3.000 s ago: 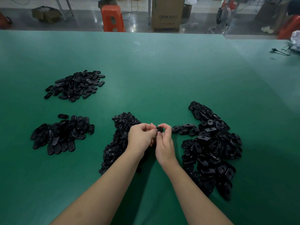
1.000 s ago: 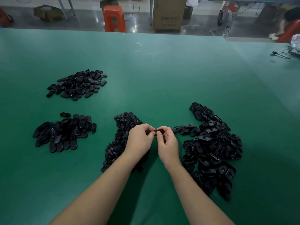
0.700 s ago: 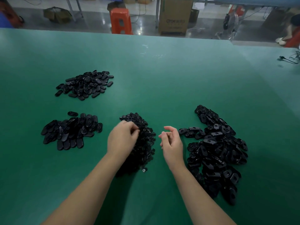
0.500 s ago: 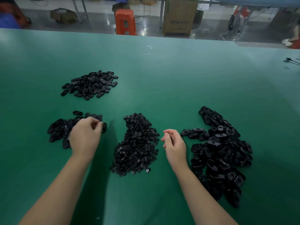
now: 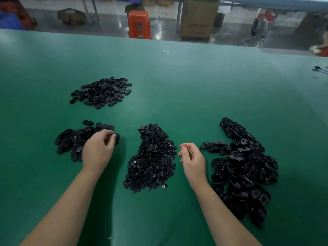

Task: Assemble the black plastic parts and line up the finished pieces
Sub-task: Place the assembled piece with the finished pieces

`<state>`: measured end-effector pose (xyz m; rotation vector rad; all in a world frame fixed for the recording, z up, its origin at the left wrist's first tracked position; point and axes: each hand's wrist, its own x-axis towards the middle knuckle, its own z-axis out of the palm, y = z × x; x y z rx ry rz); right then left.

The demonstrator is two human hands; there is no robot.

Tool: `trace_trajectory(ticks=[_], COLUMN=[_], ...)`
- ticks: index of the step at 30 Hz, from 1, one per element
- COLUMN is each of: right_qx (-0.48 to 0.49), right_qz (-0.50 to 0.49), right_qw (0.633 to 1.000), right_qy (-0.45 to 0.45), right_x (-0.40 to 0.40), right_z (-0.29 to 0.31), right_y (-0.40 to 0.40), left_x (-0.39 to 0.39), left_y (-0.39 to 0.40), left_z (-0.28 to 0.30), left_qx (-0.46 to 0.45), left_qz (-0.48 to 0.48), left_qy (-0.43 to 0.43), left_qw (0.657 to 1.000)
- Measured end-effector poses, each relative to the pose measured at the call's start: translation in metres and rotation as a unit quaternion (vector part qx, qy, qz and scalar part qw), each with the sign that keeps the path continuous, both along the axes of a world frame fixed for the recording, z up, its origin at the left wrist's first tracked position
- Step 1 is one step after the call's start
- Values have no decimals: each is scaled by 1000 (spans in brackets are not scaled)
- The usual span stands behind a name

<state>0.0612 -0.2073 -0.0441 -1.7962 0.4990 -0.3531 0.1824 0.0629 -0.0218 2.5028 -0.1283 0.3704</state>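
Left hand at the finished-piece group, right hand idle between the part piles.

Left hand [image 5: 98, 151] sits over the right end of the near-left group of finished pieces [image 5: 74, 142], fingers curled down at the end piece [image 5: 117, 138]; can't tell if it's pinching that piece or just touching it. Right hand [image 5: 192, 159] hovers above the green table [image 5: 186, 89], fingers loosely curled, nothing in it, between the middle pile of small parts [image 5: 150, 158] just to its left and the big pile of shells [image 5: 243, 167] to its right. A second heap of oval pieces [image 5: 102, 92] lies further back on the left, well apart from both hands. Orange stool [image 5: 139, 23] and cardboard box [image 5: 197, 18] beyond the far table edge.
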Motion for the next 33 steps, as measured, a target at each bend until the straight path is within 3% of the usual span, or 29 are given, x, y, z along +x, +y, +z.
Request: trace_trajectory(ticks=[3,8,13,21,22,24,27,30,33], right_qx=[-3,-12,-26,18,-27,-210,-430,-476,-480], right_qz=[0,-1,2,105,103,87,85,133,151], right_qw=[1000,1000,1000,990,989,964,876,829,816], right_qy=[2,8,10,92,100,138,201,262,286], right_x=[0,0,0,7,8,9,13,17,19], right_z=[1,2,2,20,24,33,43,46,45], right_y=[1,1,3,-18,-27,-47,-75,-94,-100], left_x=[-3,0,-3,-4,-4,-4,-2,0,1], left_y=[-26,-45,-44,-44,-44,-44,-45,-44,-42], left_z=[-9,-21,-27,-28,-28,-30,-31,-32,-32], left_qx=[13,51,84,78,74,66,60,68,72], left_qz=[-57,-75,-95,-107,-106,-104,-94,-91,-89], left_qy=[27,47,21,20,17,9,-2,-2,11], left_qw=[998,995,992,991,991,992,994,994,993])
